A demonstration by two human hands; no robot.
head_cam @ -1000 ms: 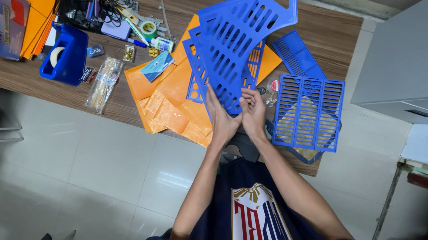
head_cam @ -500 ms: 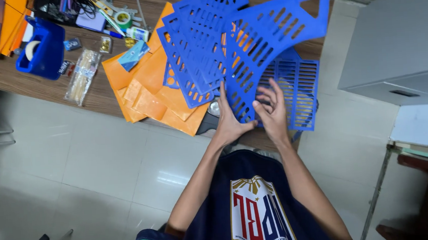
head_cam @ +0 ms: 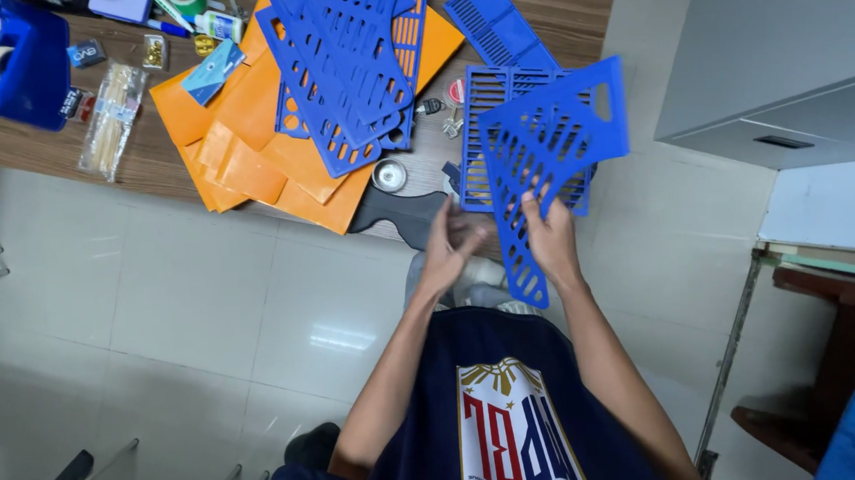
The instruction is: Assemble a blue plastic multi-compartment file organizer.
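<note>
Since half a second ago the blue panel (head_cam: 552, 156) has swung off the pile and now sits alone in my right hand (head_cam: 551, 241), while my left hand (head_cam: 451, 248) has come off it.

Largest first: the wooden surface (head_cam: 551, 1) runs across the top of my view, carrying the orange sheets (head_cam: 272, 161), then the stack of blue panels (head_cam: 345, 65), then a flat blue grid (head_cam: 484, 116) lying just behind the piece I hold.

My panel is a slotted wedge, its long axis running from the narrow tip near my lap up and right to the wide end over the grid. My right hand pinches its lower edge. My left hand is open and empty, fingers loosely spread, just beside the panel's left edge and apart from it. The stack lies up and left, nearer my left hand.
</note>
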